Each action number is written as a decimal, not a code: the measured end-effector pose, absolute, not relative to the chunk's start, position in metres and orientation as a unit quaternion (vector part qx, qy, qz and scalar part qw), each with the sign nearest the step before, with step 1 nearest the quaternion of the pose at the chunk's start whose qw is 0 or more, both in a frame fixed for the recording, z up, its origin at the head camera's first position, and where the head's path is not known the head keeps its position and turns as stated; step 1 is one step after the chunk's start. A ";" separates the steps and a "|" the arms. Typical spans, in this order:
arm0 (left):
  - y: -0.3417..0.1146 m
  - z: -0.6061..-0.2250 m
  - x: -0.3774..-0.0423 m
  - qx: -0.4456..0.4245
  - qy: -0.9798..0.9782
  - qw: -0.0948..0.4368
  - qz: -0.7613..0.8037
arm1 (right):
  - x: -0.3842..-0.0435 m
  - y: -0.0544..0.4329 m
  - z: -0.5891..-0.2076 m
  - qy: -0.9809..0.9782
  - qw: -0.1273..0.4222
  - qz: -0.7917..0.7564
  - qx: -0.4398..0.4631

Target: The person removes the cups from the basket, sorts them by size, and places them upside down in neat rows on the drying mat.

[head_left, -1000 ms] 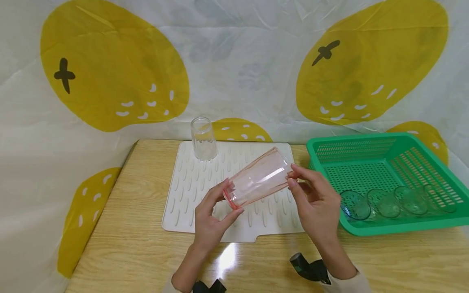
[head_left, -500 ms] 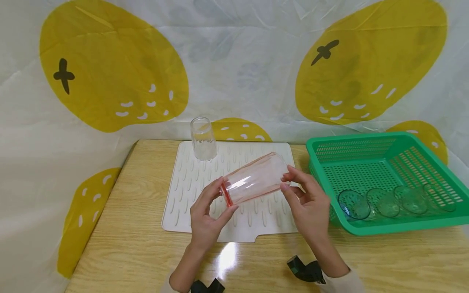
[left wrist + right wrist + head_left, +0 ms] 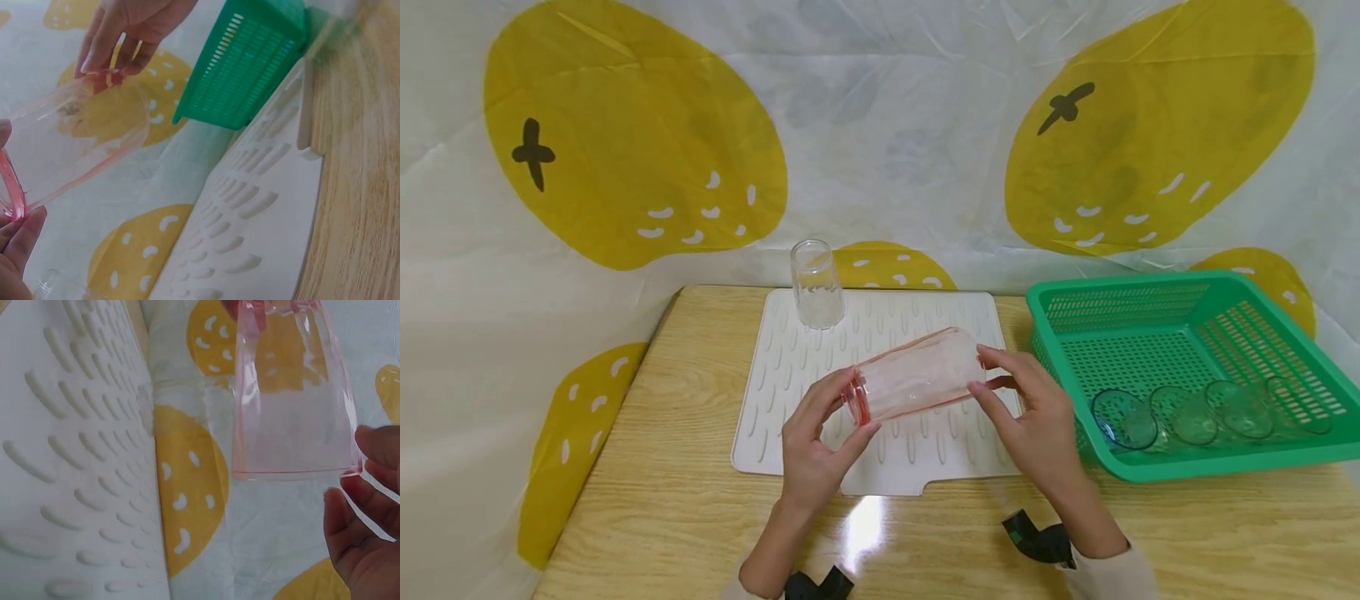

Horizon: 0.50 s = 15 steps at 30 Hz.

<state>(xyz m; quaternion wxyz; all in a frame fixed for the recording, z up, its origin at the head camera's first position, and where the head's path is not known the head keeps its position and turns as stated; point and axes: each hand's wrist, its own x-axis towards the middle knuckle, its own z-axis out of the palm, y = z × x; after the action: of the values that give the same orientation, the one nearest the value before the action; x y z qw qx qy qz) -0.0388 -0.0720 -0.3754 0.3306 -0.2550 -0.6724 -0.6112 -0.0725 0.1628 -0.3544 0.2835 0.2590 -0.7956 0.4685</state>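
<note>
A pink drinking glass [image 3: 917,379] is held tilted nearly sideways above the white ridged mat [image 3: 883,475]. My left hand [image 3: 816,446] grips its thick red-tinted base between thumb and fingers. At the other end, my right hand [image 3: 1037,408] pinches the rim; the right wrist view shows the thumb and fingers at one side of the wide pink mouth [image 3: 297,475]. On the mat's back left corner a clear glass [image 3: 817,287] stands apart from both hands.
To the right sits a green plastic basket [image 3: 1157,473] with several glasses [image 3: 1123,419] lying in a row along its near side. A fruit-print cloth [image 3: 895,125] hangs behind the wooden table [image 3: 647,467]. Black camera mounts [image 3: 1037,540] are worn at both wrists.
The pink glass has turned closer to horizontal, its rim end dropping toward me. Both hands have shifted slightly left with it. The clear glass and the basket have not moved.
</note>
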 end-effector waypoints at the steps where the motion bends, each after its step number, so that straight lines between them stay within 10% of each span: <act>1: -0.072 -0.375 -0.039 -0.256 -0.674 0.331 -0.609 | -0.074 0.165 -0.356 -0.802 0.289 0.449 0.266; 15: -0.076 -0.375 -0.035 -0.244 -0.709 0.296 -0.592 | -0.080 0.151 -0.334 -0.825 0.221 0.268 0.446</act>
<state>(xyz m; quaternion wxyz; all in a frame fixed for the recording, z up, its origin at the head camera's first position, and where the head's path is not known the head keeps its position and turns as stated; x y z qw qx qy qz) -0.0351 -0.0763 -0.3753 0.2958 -0.2442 -0.7090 -0.5918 -0.0798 0.1505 -0.3338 0.2212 0.4463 -0.8248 0.2677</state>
